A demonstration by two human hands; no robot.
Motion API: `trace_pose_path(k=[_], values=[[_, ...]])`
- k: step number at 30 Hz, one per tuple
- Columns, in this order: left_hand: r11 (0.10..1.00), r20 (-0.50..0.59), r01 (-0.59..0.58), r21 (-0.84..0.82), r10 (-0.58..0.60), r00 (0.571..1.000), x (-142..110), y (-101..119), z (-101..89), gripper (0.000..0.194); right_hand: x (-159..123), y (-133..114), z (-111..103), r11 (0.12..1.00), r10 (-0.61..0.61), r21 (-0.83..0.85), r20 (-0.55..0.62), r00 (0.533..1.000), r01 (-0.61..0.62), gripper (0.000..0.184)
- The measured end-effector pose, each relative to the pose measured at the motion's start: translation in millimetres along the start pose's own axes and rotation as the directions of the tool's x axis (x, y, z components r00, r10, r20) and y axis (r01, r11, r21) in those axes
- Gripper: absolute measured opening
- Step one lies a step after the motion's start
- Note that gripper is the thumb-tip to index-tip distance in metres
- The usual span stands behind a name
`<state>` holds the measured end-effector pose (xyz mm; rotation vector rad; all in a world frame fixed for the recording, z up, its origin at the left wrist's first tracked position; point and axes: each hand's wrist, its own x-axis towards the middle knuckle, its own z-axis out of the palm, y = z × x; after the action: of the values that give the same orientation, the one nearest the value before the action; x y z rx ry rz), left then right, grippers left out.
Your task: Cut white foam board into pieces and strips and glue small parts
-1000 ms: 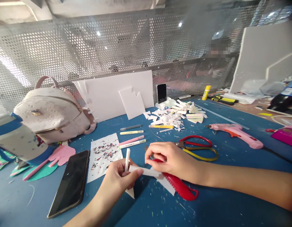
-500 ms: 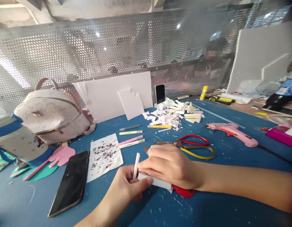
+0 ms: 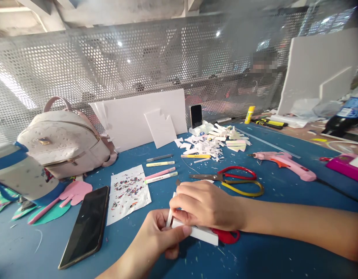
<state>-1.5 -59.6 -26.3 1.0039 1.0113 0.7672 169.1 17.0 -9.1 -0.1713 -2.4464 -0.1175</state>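
Observation:
My left hand [image 3: 161, 234] is closed, thumb on top, around a small piece built of white foam-board strips [image 3: 203, 235]. One strip stands up at the piece's left end. My right hand [image 3: 202, 203] comes over from the right, its bent fingertips pressed against the upright strip and the inside of the piece; its palm hides part of the foam. Below my right hand lies a red handle [image 3: 226, 236], the rest of that tool mostly covered. Just beyond it are scissors [image 3: 225, 180] with one red and one yellow handle.
A pink glue gun [image 3: 286, 162] with a cord lies right. White scraps [image 3: 208, 139] are heaped behind, near several markers [image 3: 160, 164]. A paper with coloured bits [image 3: 129, 193], a black phone [image 3: 86, 226], a cup [image 3: 24, 174] and a backpack [image 3: 68, 135] stand left.
My right fingers have moved over the upright strip, covering more of it. The foam piece has turned slightly, its right end now lower and more exposed.

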Motion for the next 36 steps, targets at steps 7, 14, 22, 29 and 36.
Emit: trace_pose_path(k=[7,14,22,29,36], values=[[0.999,-0.04,-0.051,-0.013,0.051,0.998,0.5,-2.7,-8.3,0.041,5.7,11.8,-19.0,0.902,0.222,0.379,0.003,0.975,-0.207,0.008],[0.909,-0.1,-0.093,0.406,0.145,0.984,6.3,7.1,-24.4,0.027,-22.0,133.0,-28.1,0.798,0.602,0.061,-0.093,0.793,-0.599,0.009],[0.754,-0.097,-0.091,0.651,0.201,0.975,8.6,14.4,-33.3,0.023,-46.4,165.2,-28.2,0.768,0.639,-0.049,-0.016,0.769,-0.639,0.022],[0.784,-0.163,-0.086,0.615,0.233,0.959,15.2,11.5,-40.1,0.025,-5.0,74.5,-19.9,0.759,0.517,0.265,0.31,0.798,-0.595,0.024],[0.872,-0.176,-0.092,0.48,0.199,0.964,16.0,7.4,-43.6,0.039,1.0,16.8,-5.6,0.346,0.454,0.562,0.601,0.658,-0.752,0.025]])
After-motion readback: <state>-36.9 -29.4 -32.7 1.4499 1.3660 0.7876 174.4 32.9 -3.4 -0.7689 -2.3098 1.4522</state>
